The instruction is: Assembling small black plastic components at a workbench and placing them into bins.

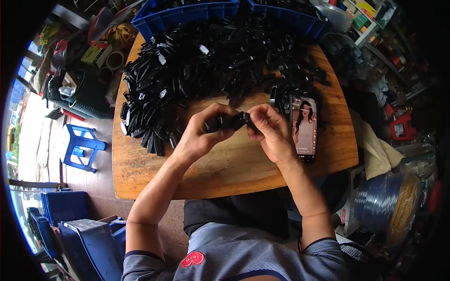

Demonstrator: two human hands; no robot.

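Above the near part of the wooden table, my two hands meet at small black plastic parts. My left hand is closed around a black plastic piece, thumb below and fingers curled over it. Pinched between the thumb and fingers of my right hand is the right end of a black part that touches the left hand's piece. Whether the two are joined I cannot tell. Beyond my hands spreads a large heap of similar slim black pieces, a few showing pale glints.
Right of my right hand, a phone plays a video. Two blue crates stand at the table's far edge. A blue stool is on the floor at left, blue bins lower left. A wrapped spool sits at right.
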